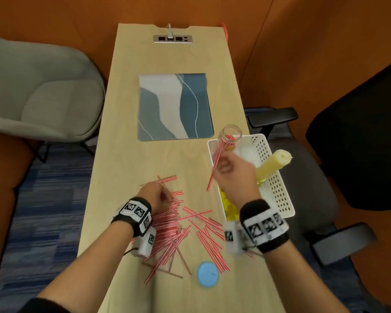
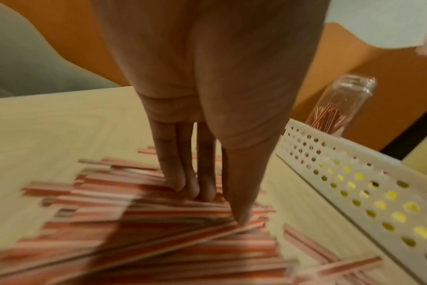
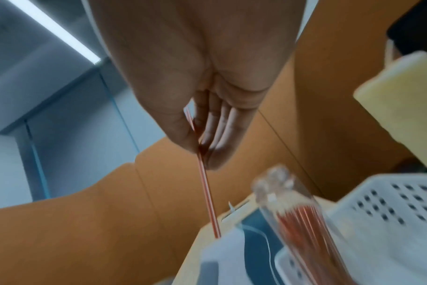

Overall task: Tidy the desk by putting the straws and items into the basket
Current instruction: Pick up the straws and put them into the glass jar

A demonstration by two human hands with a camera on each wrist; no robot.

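Head view: desk (image 1: 131, 154) carries a large scatter of straws (image 1: 181, 231) at the near end, most not yet stowed; the basket (image 1: 278, 195) sits at the right desk edge, overhanging slightly, and holds a jar (image 1: 229, 137) with a few straws in it, a pale candle (image 1: 273, 164) and yellow pieces (image 1: 229, 206). A blue lid (image 1: 207, 274) lies near the front edge, not yet put away. Task judged early: only a small share of straws is put away. Right hand (image 1: 233, 175) pinches one straw (image 1: 215, 170) beside the jar; left hand (image 1: 155, 195) lies on the heap. A mat (image 1: 174, 107) occupies mid-desk; chairs flank both sides. Left wrist view: fingers (image 2: 181, 173) extended, tips pressing into the straws, nothing gripped that can be seen; the basket wall stands just to the right, with a bare strip of desk between. Right wrist view: thumb and fingers (image 3: 215, 133) closed on the single straw, its far end pointing down beside the jar mouth; image blurred, so whether straw and jar touch cannot be told. The narrow jar mouth, judged, leaves little margin.
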